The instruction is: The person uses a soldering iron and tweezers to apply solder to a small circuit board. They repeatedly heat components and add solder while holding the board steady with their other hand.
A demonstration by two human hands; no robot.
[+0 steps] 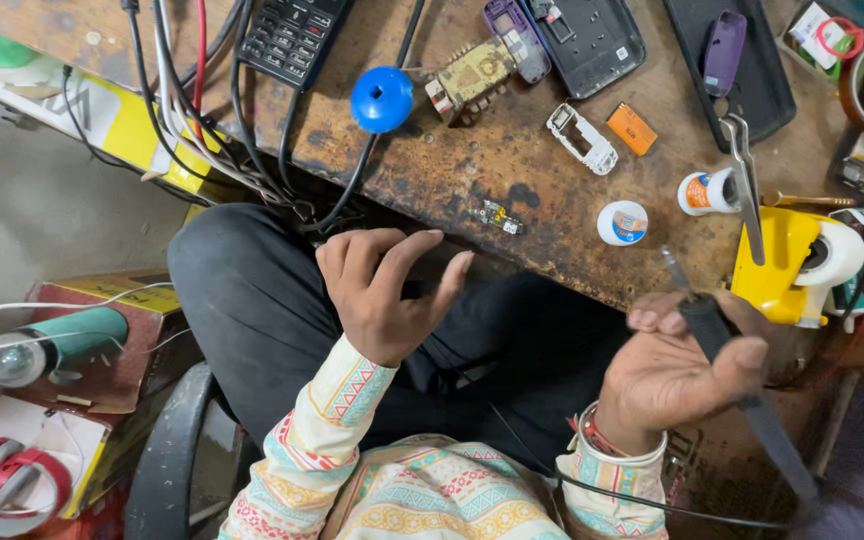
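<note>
Soldering iron (727, 350) in my right hand (677, 370), gripped mid-handle, tip angled up toward worktop (512, 170) edge, clear of lap. Left hand (387, 295) empty, fingers loosely curled, hovering above knee. Small circuit board (498, 217) lies near worktop edge, just beyond left hand; round solder-paste tub (622, 222) beside.

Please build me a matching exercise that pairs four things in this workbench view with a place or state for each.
Things:
1. soldering iron
2. blue knob
3. left hand
4. yellow tape dispenser

Places or states:
A. empty, fingers curled, raised over the lap
B. held in the right hand, tip pointing up
C. on the bench at its right edge, beside the tweezers
D. on the bench near the black cables

Pairs: 1-B, 2-D, 3-A, 4-C
</note>
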